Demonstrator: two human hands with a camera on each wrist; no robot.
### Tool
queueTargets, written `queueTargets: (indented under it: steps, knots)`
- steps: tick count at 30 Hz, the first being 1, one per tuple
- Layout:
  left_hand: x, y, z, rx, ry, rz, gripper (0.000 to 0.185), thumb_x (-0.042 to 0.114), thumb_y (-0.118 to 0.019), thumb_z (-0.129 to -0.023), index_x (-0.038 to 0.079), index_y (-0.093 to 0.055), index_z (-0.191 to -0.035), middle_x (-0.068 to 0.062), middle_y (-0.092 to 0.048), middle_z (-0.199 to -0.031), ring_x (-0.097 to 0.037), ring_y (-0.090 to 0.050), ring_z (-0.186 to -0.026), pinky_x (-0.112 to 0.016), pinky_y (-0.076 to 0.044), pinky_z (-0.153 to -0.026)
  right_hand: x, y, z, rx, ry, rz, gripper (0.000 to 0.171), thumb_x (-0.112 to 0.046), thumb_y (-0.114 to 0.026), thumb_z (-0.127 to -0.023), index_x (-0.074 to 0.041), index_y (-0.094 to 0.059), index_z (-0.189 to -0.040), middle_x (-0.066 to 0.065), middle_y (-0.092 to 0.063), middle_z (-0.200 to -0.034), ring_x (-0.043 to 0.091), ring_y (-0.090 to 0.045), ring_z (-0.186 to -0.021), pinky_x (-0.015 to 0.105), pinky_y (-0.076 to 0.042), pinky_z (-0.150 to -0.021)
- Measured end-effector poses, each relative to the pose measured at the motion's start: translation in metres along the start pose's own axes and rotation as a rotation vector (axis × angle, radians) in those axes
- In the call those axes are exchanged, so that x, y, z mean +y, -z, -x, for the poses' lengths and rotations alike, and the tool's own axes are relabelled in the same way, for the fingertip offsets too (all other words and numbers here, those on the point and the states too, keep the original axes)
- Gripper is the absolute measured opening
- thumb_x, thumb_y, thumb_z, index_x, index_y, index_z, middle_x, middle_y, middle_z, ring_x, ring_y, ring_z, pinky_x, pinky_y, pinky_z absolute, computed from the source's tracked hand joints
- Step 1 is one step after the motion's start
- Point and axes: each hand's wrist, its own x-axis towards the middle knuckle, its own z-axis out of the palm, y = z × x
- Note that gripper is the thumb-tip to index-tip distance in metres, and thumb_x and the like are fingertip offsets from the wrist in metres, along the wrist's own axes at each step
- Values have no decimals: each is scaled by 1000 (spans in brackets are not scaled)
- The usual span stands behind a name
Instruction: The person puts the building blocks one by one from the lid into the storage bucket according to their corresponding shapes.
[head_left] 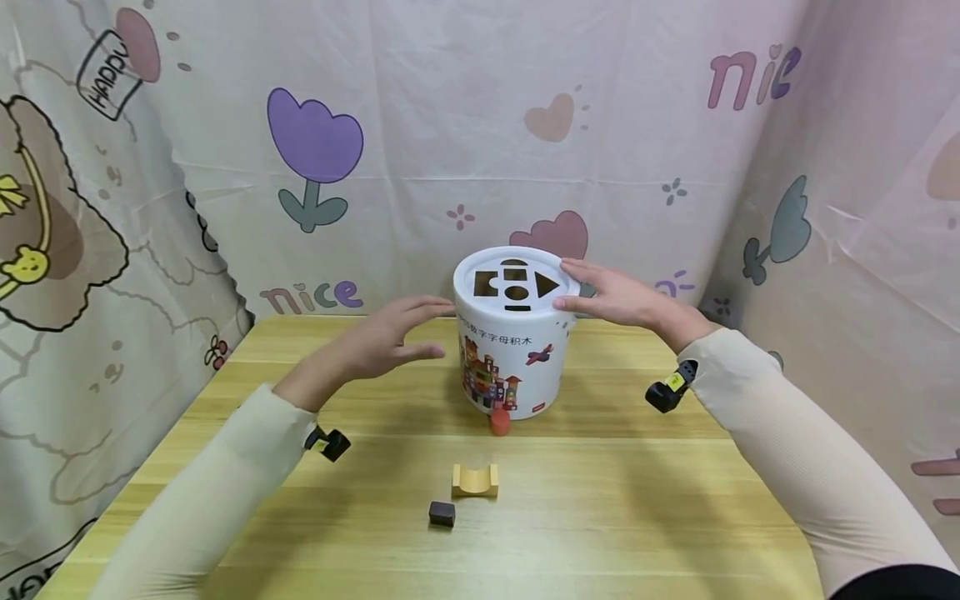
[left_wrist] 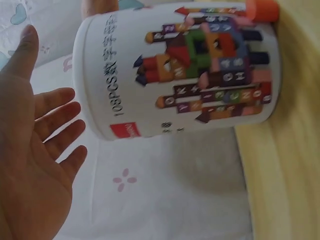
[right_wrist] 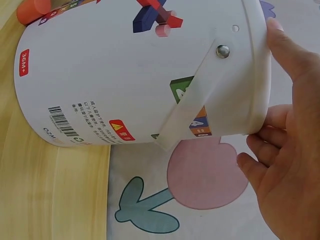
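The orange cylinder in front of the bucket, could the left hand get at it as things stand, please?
Probably yes. The left hand is open beside the bucket, holding nothing, and the orange cylinder stands exposed on the table.

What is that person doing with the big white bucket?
A person has both hands at a white toy bucket on the wooden table. The right hand touches the lid's rim; the left hand is open beside the bucket, not touching. A red block, an arch block and a dark cube lie in front.
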Motion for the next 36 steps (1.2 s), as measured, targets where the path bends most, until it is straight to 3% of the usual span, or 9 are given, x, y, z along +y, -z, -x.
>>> queueTargets:
  steps: [6, 9, 14, 17, 23, 31, 36]
  knots:
    - [3, -16, 14, 12, -78, 64, 60, 25, -72, -90, 8, -49, -143, -10, -46, -147, -31, -40, -136, -52, -32, -111, -1, -1, -1, 1, -16, -12, 91, -62, -58, -90, -9, -25, -155, 5, -18, -162, 33, -16, -146, 56, -21, -115]
    - [2, -25, 19, -10, -95, 117, 62, 27, -73, -88, 9, -50, -142, -9, -48, -146, -29, -41, -135, -52, -32, -111, 0, -2, 0, 0, -26, -20, 91, -62, -59, -89, -10, -24, -156, 3, -18, -162, 32, -16, -146, 56, -21, -115]
    - [2, -40, 28, -94, -43, 242, 67, 40, -73, -85, 11, -51, -142, -5, -50, -144, -27, -45, -131, -52, -36, -109, 0, -2, 2, 7, -27, -45, 89, -59, -60, -90, -10, -24, -156, 4, -18, -162, 33, -15, -147, 56, -20, -115]
    - [0, -50, 31, -143, -11, 295, 62, 38, -74, -86, 15, -54, -140, -1, -53, -141, -24, -48, -129, -51, -38, -107, 0, -2, 2, 8, -28, -55, 89, -58, -60, -90, -11, -24, -156, 5, -19, -162, 33, -15, -146, 56, -20, -115]
    - [-6, -72, 34, -217, -47, 321, 51, 41, -73, -87, 22, -60, -133, 7, -60, -130, -13, -53, -122, -42, -42, -105, -1, -3, 1, 6, -31, -71, 90, -59, -61, -89, -12, -24, -156, 5, -18, -162, 32, -14, -147, 56, -19, -115]
    - [-8, -97, 35, -317, -51, 370, 55, 38, -75, -87, 12, -60, -133, -1, -61, -129, -15, -55, -118, -39, -45, -102, 0, -3, 0, 9, -27, -80, 90, -58, -61, -90, -12, -23, -156, 7, -18, -162, 32, -14, -147, 55, -19, -116]
    - [-7, -110, 33, -403, -33, 403, 57, 42, -75, -85, 22, -58, -135, 1, -60, -130, -14, -55, -117, -35, -44, -102, 0, -4, 2, 14, -22, -83, 90, -57, -62, -90, -10, -23, -156, 9, -18, -161, 32, -15, -147, 55, -19, -116]
